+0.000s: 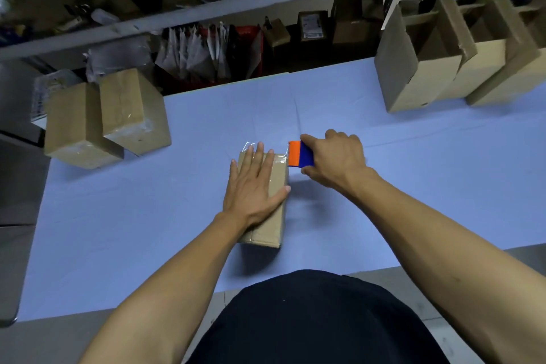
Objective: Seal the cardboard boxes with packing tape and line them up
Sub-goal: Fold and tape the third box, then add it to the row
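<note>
1. Table [413, 186], covered in pale blue: it carries every box and both hands.
2. Open cardboard boxes [419, 68], a row of unsealed cartons with flaps raised, standing at the far right of the table, well beyond and to the right of the gripping right hand.
3. Sealed boxes [103, 118], two closed cartons touching side by side, with clear tape across their tops, at the far left edge of the table, well apart from the left hand.
4. Cardboard box [273, 216], the carton in work: it lies closed in the middle of the table, directly under the left hand and just to the left of the right hand.
5. Left hand [254, 189]: pressed flat on top of the box with fingers straight and spread, thumb reaching the right edge; it grasps nothing.
6. Right hand [336, 159]: fingers and thumb curled round the tape dispenser.
7. Tape dispenser [300, 154], orange and blue, held at the far right corner of the box.
8. Clear tape [279, 158]: a glossy strip runs from the dispenser across the far end of the box, just beyond the left fingertips.
</note>
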Motion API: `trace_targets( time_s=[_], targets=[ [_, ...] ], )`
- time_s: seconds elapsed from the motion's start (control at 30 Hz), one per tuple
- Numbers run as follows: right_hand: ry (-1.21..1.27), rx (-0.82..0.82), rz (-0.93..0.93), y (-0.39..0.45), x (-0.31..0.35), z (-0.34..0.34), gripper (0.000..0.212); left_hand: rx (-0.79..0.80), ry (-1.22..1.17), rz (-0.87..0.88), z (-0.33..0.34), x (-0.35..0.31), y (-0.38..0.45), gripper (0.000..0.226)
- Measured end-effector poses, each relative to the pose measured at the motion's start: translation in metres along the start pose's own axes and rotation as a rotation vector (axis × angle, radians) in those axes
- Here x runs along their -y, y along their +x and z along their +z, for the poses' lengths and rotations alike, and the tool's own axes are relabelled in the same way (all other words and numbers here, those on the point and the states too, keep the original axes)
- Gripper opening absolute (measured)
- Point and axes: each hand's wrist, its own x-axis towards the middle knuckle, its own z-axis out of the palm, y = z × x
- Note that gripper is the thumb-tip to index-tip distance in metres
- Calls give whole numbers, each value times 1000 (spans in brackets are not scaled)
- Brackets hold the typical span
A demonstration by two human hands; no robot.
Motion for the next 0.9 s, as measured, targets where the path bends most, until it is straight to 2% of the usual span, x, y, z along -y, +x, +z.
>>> trace_targets(
  time_s=[0.1,0.17,0.3,0.37,0.5,0.6,0.7,0.8,0.9],
  targets=[
    [-101,-67,37,3,24,-4,37,-10,-31,-64,6,-7,-2,91],
    [-110,-96,64,6,31,-2,35,-20,-52,-93,6,-10,-3,92],
    [-67,43,116,13,36,12,36,-15,-71,-116,4,-14,-5,92],
    [27,93,176,11,36,29,41,-19,-88,-118,3,-14,-5,91],
    [126,87,252,3,16,54,67,-19,-141,-108,2,-10,-6,88],
    [255,92,282,5,8,59,78,-125,-398,-110,-3,-2,-9,69],
    [312,176,194,5,14,66,85,-252,-681,-220,-8,4,-13,58],
    [391,211,121,3,21,76,87,-306,-788,-348,-11,7,-13,62],
    [444,241,143,0,20,81,81,-322,-938,-463,-12,9,-10,71]
  ],
)
